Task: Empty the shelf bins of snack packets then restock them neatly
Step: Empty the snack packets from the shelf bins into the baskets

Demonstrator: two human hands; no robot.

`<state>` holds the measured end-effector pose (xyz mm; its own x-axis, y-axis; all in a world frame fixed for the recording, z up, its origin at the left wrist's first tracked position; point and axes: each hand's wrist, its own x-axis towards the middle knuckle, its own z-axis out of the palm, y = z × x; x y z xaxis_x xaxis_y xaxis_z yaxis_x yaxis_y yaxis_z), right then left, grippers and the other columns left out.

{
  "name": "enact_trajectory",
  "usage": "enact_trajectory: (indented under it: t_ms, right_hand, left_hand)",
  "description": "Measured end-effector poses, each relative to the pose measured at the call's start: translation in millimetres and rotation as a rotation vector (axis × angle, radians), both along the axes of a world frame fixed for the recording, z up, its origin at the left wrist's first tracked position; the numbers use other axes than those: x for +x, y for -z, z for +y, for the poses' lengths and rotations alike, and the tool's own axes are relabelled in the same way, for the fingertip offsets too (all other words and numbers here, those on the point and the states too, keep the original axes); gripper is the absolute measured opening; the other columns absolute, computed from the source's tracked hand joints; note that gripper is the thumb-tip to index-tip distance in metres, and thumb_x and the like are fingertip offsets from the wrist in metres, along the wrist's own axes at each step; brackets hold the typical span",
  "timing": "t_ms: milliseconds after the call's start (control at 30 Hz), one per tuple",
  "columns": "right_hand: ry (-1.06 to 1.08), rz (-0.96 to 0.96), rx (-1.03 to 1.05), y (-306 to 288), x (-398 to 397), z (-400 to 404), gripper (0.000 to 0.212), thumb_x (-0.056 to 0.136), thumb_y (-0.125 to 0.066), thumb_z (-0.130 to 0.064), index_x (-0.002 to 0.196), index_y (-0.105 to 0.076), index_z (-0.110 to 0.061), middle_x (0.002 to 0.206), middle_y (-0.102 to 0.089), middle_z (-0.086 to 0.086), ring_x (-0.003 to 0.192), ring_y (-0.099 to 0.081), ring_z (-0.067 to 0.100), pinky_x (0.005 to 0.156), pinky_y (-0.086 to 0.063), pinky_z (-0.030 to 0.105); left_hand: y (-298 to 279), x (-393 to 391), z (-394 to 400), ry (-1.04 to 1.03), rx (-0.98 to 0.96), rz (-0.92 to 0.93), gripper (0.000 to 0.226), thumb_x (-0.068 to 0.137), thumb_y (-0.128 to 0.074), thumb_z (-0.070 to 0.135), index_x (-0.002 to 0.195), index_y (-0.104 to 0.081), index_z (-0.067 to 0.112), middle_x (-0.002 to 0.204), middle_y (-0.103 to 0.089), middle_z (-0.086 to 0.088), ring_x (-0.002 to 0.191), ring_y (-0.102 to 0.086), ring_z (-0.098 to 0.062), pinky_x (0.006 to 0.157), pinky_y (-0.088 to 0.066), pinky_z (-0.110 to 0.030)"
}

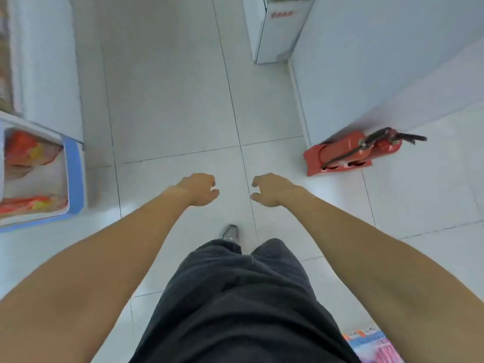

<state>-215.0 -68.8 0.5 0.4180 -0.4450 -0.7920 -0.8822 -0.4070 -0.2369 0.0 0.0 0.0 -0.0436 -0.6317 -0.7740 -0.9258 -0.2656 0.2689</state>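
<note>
Head view, looking down at the tiled floor (170, 100). The left hand (197, 189) and right hand (271, 189) are hanging out in front at mid-frame, fingers loosely curled and holding nothing. At the left edge of the frame a blue-rimmed bin (74, 174) is holding red and orange snack packets (26, 150). More packaging (372, 344) is showing at the lower right edge. A red fire extinguisher (361, 150) is lying on its stand at right. Judging by the loaded bin, emptying or restocking is remaining unfinished; which of the two cannot be told.
</note>
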Motion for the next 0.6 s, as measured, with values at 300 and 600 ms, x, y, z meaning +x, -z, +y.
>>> enact_trajectory:
  t_ms: [300, 600]
  right_hand:
    - [-0.018, -0.034, -0.005, 10, 82, -176, 0.049, 0.098, -0.052, -0.042, 0.141, -0.051, -0.019, 0.143, -0.053, 0.001, 0.126, -0.053, 0.026, 0.103, -0.045, 0.039]
    - [-0.129, -0.099, 0.046, 7, 164, -411, 0.053, 0.103, -0.045, -0.043, 0.146, -0.046, -0.012, 0.151, -0.048, 0.006, 0.136, -0.045, 0.027, 0.108, -0.04, 0.039]
  left_hand:
    - [20, 54, -149, -0.26, -0.002, 0.124, 0.044, 0.102, -0.048, 0.043, 0.135, -0.054, 0.016, 0.139, -0.054, -0.004, 0.125, -0.05, -0.024, 0.095, -0.038, -0.031]
    - [-7, 127, -362, -0.325, 0.048, 0.047, 0.045, 0.103, -0.045, 0.041, 0.137, -0.053, 0.013, 0.14, -0.054, -0.006, 0.127, -0.051, -0.027, 0.103, -0.041, -0.036]
